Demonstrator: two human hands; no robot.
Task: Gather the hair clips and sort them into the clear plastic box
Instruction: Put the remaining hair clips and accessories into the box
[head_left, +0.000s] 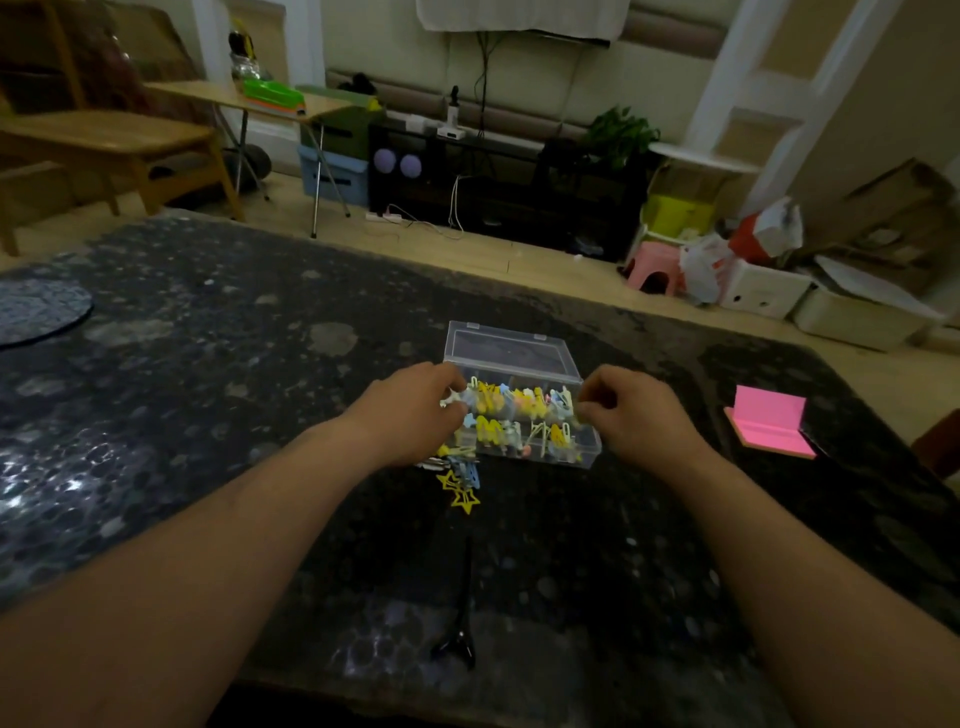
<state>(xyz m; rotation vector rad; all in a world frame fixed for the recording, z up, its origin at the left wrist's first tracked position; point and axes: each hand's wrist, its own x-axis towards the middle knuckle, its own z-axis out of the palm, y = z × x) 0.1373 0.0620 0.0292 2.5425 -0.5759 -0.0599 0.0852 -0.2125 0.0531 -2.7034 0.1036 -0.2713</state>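
Head view caught the left grip (410, 415) pinching a clip (451, 401) at the box (511, 353), right grip (623, 410) curled, hold unclear; clips seemed light, slick, best pinched flatwise.

Pink folded card (769, 426) at the right edge of a dark speckled table (208, 364); pink stool (655, 267) on the floor beyond.
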